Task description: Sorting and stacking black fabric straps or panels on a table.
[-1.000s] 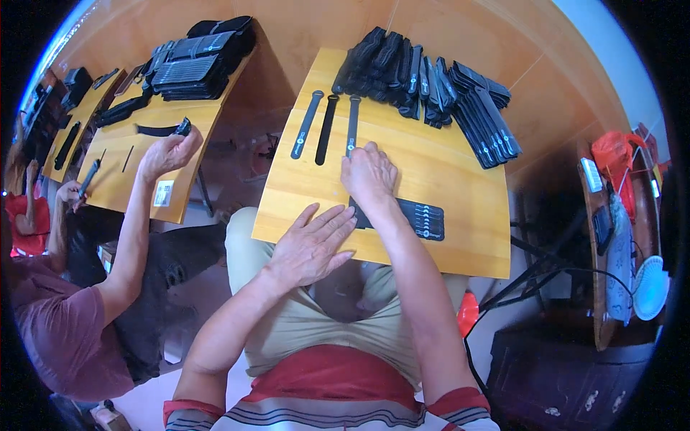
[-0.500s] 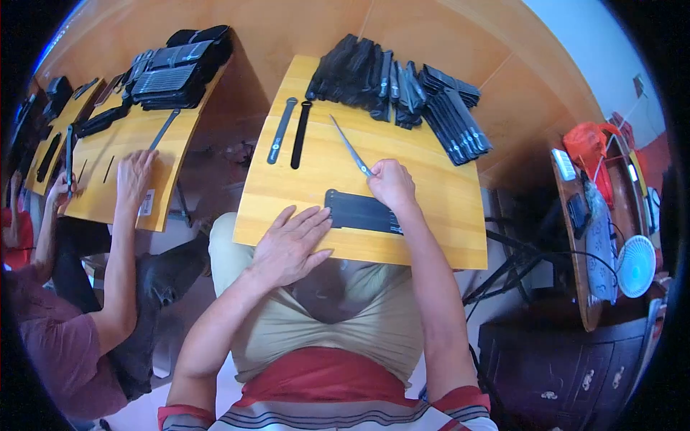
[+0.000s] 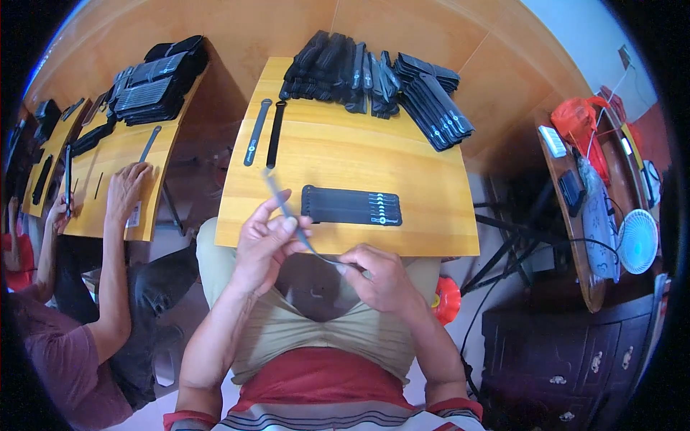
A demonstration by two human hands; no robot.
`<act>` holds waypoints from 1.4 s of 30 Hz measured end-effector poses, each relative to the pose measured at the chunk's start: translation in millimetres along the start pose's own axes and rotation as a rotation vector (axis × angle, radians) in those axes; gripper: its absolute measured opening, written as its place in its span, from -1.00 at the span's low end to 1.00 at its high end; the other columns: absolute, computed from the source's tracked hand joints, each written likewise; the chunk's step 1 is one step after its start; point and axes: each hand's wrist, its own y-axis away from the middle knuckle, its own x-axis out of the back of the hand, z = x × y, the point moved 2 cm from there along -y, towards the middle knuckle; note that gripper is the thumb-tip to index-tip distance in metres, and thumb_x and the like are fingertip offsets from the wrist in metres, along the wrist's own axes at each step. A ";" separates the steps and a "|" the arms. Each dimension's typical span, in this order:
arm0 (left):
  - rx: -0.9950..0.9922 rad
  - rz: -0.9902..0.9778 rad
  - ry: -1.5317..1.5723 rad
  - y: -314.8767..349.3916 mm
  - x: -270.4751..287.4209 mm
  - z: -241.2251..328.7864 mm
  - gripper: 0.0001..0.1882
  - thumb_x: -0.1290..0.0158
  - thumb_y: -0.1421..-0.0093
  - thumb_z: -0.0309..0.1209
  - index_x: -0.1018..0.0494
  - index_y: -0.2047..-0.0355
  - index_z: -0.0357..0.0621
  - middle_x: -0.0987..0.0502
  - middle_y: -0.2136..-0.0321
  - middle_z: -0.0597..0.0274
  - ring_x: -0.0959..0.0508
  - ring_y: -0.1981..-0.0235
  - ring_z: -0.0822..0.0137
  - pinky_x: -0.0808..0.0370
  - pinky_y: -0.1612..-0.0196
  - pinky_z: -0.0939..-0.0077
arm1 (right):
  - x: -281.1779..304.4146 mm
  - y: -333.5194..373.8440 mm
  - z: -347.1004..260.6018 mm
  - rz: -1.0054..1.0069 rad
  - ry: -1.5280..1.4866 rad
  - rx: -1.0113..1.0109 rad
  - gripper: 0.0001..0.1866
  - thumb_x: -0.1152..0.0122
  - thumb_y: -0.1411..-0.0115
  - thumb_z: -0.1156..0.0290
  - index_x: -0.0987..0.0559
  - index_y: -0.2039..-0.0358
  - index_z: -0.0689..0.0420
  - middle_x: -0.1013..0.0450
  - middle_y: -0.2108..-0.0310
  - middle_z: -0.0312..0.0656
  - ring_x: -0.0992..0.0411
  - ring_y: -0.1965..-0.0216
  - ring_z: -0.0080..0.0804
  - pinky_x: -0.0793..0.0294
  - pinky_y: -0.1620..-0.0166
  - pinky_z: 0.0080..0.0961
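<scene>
Nearest the camera, at about 6 o'clock, the right hand (image 3: 381, 276) is closed, thumb and fingers pinched on the lower end of a thin grey strap (image 3: 298, 226). At 7 o'clock from the picture centre the left hand (image 3: 267, 241) supports the same strap partway along its length, thumb against the strap and fingers bent loosely around it, the index finger raised. The strap runs diagonally in the air from the right hand up toward 11 o'clock, above the person's lap and the near edge of the wooden table (image 3: 431, 215); its upper end appears blurred. Just beyond the hands, near the picture centre, a flat row of black straps (image 3: 351, 206) lies side by side on the table, apart from both hands. Toward 11 o'clock on the same table, two single black straps (image 3: 264, 133) lie parallel and close together. At 12 o'clock along the far edge stands a large heap of black straps (image 3: 377, 82), fanning out toward 1 o'clock. At 9 o'clock another person's hand (image 3: 128, 188) rests flat on a second wooden table (image 3: 108, 172), which carries a further pile of black straps (image 3: 154, 86) at 10 o'clock. At 3 o'clock a small white fan (image 3: 637, 241) sits on a side shelf
</scene>
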 end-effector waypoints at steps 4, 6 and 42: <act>-0.104 0.212 -0.114 0.3 15.2 -0.2 -0.72 -0.16 -0.34 -0.50 -0.51 -0.03 -0.29 -0.67 0.25 0.07 -0.70 0.24 0.36 -0.72 0.28 0.58 | 8.6 17.3 17.7 0.051 -0.054 -0.182 -0.85 -0.34 -0.21 0.53 -0.64 0.21 0.27 -0.58 0.40 -0.16 -0.52 0.43 -0.47 -0.50 0.31 -0.50; -0.091 0.246 -0.171 3.2 22.3 0.0 -0.79 -0.17 -0.33 -0.50 -0.55 0.05 -0.30 -0.67 0.28 0.09 -0.70 0.26 0.37 -0.72 0.27 0.57 | 15.1 21.4 25.4 0.074 -0.070 -0.205 -0.83 -0.34 -0.22 0.52 -0.64 0.19 0.29 -0.59 0.42 -0.25 -0.48 0.44 -0.59 -0.48 0.32 -0.57; 0.090 0.211 -0.801 -19.4 24.0 -18.3 -0.82 -0.21 -0.32 -0.47 -0.62 0.12 -0.32 -0.65 0.42 0.30 -0.59 0.41 0.55 -0.57 0.30 0.65 | 36.0 31.6 110.8 0.388 -0.331 -0.472 -0.82 -0.28 -0.31 0.50 -0.65 0.13 0.31 -0.52 0.39 -0.30 -0.48 0.47 -0.66 -0.60 0.43 -0.63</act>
